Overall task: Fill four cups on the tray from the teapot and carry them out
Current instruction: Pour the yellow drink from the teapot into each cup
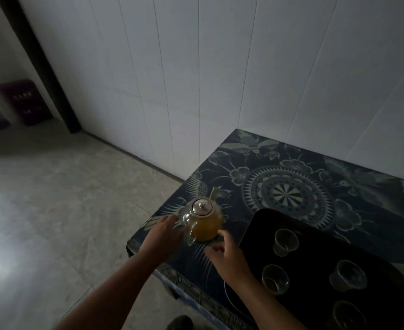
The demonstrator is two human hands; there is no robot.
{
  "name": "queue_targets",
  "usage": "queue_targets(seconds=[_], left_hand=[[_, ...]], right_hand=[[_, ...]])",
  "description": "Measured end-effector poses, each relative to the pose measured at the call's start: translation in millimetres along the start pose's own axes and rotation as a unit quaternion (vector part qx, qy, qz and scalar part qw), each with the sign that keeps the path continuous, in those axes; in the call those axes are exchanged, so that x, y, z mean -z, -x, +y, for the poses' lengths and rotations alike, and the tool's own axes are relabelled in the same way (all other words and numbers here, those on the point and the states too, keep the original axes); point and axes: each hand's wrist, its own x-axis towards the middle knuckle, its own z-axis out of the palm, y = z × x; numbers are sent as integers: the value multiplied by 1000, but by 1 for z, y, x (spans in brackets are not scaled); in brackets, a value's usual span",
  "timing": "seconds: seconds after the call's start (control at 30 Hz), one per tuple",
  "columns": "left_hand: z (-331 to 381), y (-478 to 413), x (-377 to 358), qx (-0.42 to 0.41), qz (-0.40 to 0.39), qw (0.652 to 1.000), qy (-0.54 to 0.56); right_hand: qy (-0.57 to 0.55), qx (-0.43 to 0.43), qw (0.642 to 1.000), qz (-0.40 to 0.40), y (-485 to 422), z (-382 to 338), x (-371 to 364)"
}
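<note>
head view: left hand [164, 232] at the teapot [204, 221] handle, grip unclear; right hand [229, 257] loosely curled, empty. i'd hook the handle fully before lifting toward the tray [315, 254].

Our view is dim and underexposed. Pale light pools on the grey stone floor [10, 206] far left of the left hand's fingers [168, 221]. The clear glass teapot of amber tea [207, 226] just beyond them glints. Seams in the white panelled wall [196, 79] bow.
</note>
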Motion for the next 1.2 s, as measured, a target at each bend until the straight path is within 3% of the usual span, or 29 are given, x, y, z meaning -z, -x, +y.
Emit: queue_targets(seconds=[0.4,0.67,0.87,1.2], left_hand=[[-35,-145,-4,-48,-89,993,57],[-31,-187,-15,-67,-158,981,93],[-29,-208,-26,-52,-197,972,117],[-24,-233,-50,-74,-257,952,146]], right_hand=[[-162,-175,966,101,-55,-11,-62],[-278,-254,905,198,-82,-22,-87],[-369,-330,843,211,-92,-40,-92],[-317,-313,854,269,-103,-45,-104]])
